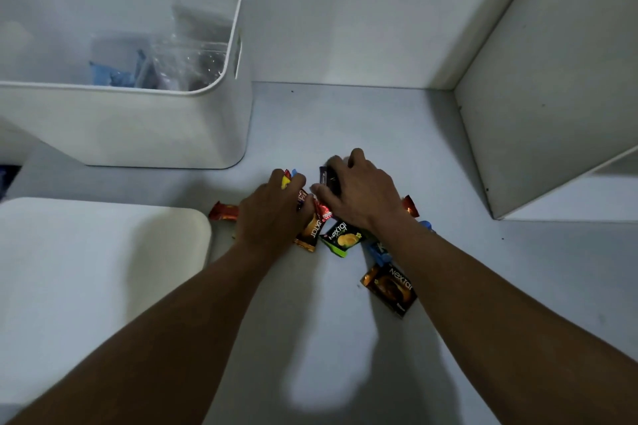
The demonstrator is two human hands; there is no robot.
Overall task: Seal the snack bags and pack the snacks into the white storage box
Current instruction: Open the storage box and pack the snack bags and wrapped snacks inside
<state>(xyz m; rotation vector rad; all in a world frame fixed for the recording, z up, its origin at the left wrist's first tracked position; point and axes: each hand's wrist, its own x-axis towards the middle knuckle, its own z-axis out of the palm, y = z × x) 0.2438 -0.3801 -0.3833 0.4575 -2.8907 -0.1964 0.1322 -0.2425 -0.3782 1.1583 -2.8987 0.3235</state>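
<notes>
— Where are your hands?

— Both are down on the pale grey table [431,148], palms down over a heap of small foil snack packets. My left hand [272,210] is curled over several wrappers; my right hand [359,193] is closed around a dark packet [326,178].

— And the rest of the snacks?

— A green Nextar packet [341,237] lies between my wrists, a brown Nextar packet [390,288] nearer me beside my right forearm, a red wrapper [222,211] left of my left hand.

— The box?

— The white plastic storage box [145,124] stands open at the back left, with clear bags [186,59] inside; its white lid [86,269] lies in front of it.
</notes>
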